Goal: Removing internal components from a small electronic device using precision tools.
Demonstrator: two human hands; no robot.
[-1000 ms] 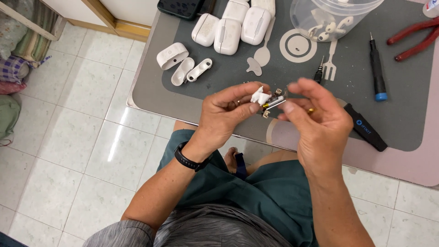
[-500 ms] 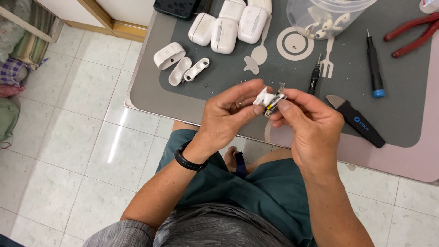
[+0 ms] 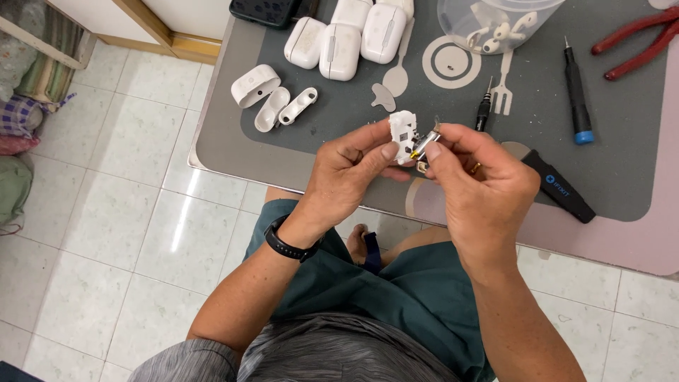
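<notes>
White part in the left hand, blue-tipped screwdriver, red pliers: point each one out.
white part (image 3: 403, 134), head view, on its flat pale face.
blue-tipped screwdriver (image 3: 576, 92), head view, on the black handle's middle.
red pliers (image 3: 634, 41), head view, on a red handle.

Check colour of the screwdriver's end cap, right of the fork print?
Blue, on a black screwdriver; head view.

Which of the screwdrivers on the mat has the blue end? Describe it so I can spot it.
Start at the grey mat on the table, then go to its right side, beside the red pliers. The screwdriver lies there nearly upright in the view. Its blue cap sets it apart from the shorter all-black one to its left.
</notes>
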